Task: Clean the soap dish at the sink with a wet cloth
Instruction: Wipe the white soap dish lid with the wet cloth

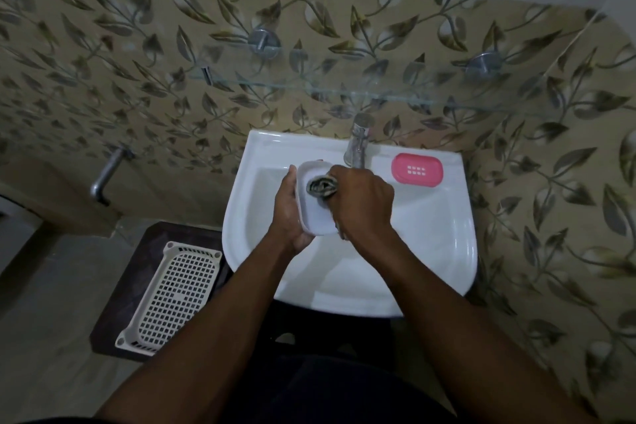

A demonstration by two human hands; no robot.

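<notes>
Hands meet over the white sink in the middle of the frame. The left hand is wrapped around the edge of a white soap dish, holding it above the basin just below the tap. The right hand is closed around a dark bunched cloth, pressing it into the upper part of the dish. A pink soap tray lies on the sink's rim to the right of the tap. A white perforated basket sits on a dark stand at lower left. A glass shelf crosses the leaf-patterned wall above.
</notes>
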